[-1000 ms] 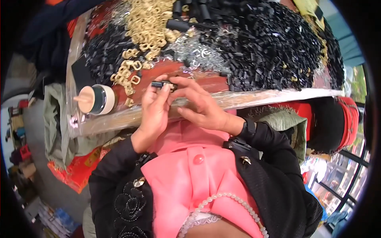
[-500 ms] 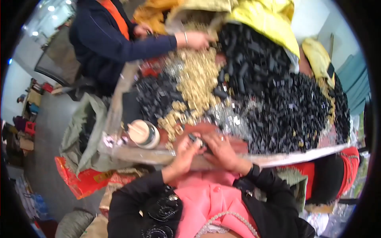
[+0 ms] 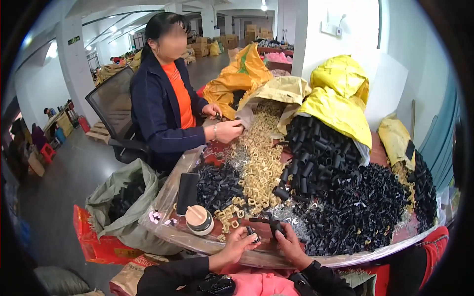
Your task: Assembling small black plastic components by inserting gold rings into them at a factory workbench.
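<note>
My left hand [image 3: 236, 247] is closed round a small black plastic piece [image 3: 252, 234] with a pale spot at its end. In my right hand [image 3: 292, 248] is a black tube-shaped plastic part [image 3: 275, 228], pinched between thumb and fingers; a thin dark strip juts from it toward the left. Both hands hover over the near table edge, a little apart. Close to my left hand lie loose tan ring-shaped pieces [image 3: 232, 215]. Beside my right hand spread small clear pieces [image 3: 289, 213] and a heap of small black parts [image 3: 340, 217].
A jar [image 3: 199, 220] with a wooden stick on its lid and a black phone [image 3: 188, 193] are at the table's left. Black tubes [image 3: 316, 153] spill from a yellow sack [image 3: 335, 106]. Across the table, a person [image 3: 168, 108] handles small parts. A grey-green sack [image 3: 123, 212] stands left of the table.
My view has tilted up, showing more of the room. My hands have moved apart, and a black tube-shaped part now shows in my right hand. The other person's arms have drawn closer together.
</note>
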A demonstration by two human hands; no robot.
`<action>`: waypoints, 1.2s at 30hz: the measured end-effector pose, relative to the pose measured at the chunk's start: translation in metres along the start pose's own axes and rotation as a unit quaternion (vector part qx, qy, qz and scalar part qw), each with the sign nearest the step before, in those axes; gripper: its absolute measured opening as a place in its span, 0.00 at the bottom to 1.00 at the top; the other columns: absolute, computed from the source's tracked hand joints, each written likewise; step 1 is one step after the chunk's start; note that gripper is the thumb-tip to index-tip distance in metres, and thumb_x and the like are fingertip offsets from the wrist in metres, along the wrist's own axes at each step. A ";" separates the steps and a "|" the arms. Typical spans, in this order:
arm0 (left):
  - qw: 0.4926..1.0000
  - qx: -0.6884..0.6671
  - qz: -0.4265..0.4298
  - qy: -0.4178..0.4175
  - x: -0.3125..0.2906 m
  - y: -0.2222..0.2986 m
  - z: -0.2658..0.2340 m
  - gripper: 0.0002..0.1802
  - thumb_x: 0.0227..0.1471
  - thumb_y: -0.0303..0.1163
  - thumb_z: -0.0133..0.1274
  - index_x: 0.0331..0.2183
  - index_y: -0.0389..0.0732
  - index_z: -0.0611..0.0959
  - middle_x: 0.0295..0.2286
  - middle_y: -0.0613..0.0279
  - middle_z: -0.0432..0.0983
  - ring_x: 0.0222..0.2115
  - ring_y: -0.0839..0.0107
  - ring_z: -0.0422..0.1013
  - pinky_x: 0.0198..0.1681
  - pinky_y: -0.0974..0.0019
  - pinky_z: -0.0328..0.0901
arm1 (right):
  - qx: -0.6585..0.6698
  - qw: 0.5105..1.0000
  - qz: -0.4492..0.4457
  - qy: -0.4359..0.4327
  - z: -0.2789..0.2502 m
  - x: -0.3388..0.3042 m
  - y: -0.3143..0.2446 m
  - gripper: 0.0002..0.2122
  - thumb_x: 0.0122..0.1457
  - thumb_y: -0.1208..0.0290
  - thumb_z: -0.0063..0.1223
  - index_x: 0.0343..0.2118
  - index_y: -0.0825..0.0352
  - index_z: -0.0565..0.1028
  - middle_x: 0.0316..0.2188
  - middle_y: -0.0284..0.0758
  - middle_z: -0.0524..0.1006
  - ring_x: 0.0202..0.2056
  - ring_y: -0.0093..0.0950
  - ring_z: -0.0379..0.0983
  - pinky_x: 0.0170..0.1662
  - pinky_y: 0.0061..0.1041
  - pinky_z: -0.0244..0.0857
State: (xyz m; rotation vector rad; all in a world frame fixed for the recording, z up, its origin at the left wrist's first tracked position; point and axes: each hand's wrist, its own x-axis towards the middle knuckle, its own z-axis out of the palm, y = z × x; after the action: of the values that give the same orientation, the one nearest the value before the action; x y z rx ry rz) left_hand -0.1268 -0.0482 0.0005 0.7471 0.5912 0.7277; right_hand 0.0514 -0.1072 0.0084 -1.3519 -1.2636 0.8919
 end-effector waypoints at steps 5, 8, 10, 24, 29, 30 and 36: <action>0.998 -0.050 -0.032 0.013 0.004 -0.001 0.008 0.10 0.49 0.28 0.45 0.36 0.40 0.69 0.32 0.61 0.70 0.31 0.67 0.71 0.32 0.72 0.67 | 0.450 0.884 0.126 0.020 0.012 -0.003 -0.020 0.15 0.53 0.63 0.44 0.41 0.65 0.62 0.35 0.33 0.67 0.34 0.25 0.64 0.36 0.25 0.60; 0.994 -0.071 -0.070 0.033 0.006 0.000 0.013 0.10 0.50 0.31 0.44 0.36 0.41 0.69 0.32 0.63 0.70 0.32 0.68 0.71 0.32 0.72 0.67 | 0.527 0.841 0.119 -0.030 0.010 0.000 -0.004 0.17 0.53 0.59 0.44 0.41 0.64 0.63 0.35 0.33 0.68 0.33 0.25 0.64 0.35 0.26 0.60; 0.994 -0.075 -0.077 0.030 0.008 -0.001 0.012 0.10 0.50 0.32 0.44 0.36 0.42 0.69 0.31 0.64 0.70 0.32 0.68 0.71 0.32 0.71 0.66 | 0.564 0.815 0.121 -0.055 0.009 0.000 -0.001 0.17 0.52 0.58 0.44 0.41 0.64 0.63 0.35 0.34 0.68 0.33 0.25 0.64 0.35 0.26 0.60; 0.993 -0.068 -0.090 0.028 0.013 -0.005 0.010 0.10 0.49 0.35 0.46 0.35 0.42 0.70 0.29 0.69 0.69 0.30 0.72 0.70 0.32 0.72 0.65 | 0.588 0.768 0.243 -0.071 -0.007 -0.002 0.015 0.13 0.52 0.62 0.43 0.36 0.65 0.67 0.29 0.32 0.69 0.25 0.24 0.65 0.29 0.24 0.60; 0.989 -0.089 -0.109 0.043 0.017 -0.012 0.006 0.08 0.49 0.35 0.46 0.33 0.43 0.70 0.29 0.68 0.69 0.32 0.72 0.69 0.33 0.70 0.64 | 0.403 0.884 0.232 0.046 -0.007 -0.002 0.003 0.09 0.52 0.69 0.44 0.36 0.65 0.65 0.28 0.32 0.69 0.28 0.24 0.67 0.30 0.22 0.62; 0.988 -0.094 -0.111 0.057 0.017 -0.013 0.010 0.08 0.49 0.35 0.46 0.32 0.43 0.70 0.29 0.68 0.69 0.33 0.72 0.68 0.34 0.70 0.64 | 0.402 0.884 0.233 0.047 -0.006 -0.001 0.003 0.09 0.52 0.69 0.44 0.36 0.65 0.65 0.28 0.32 0.69 0.28 0.24 0.67 0.30 0.22 0.62; 0.985 -0.101 -0.132 0.047 0.020 -0.016 0.020 0.10 0.48 0.38 0.47 0.32 0.43 0.69 0.29 0.71 0.67 0.33 0.75 0.66 0.37 0.69 0.62 | 0.296 0.939 0.148 0.097 0.005 0.000 0.020 0.08 0.54 0.71 0.42 0.36 0.66 0.65 0.28 0.31 0.69 0.30 0.23 0.66 0.32 0.22 0.63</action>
State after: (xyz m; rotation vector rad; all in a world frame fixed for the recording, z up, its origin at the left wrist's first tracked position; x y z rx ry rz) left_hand -0.0947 -0.0494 -0.0040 0.4372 0.6767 0.5678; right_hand 0.0510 -0.1043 -0.0117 -1.1117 -0.5700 1.1971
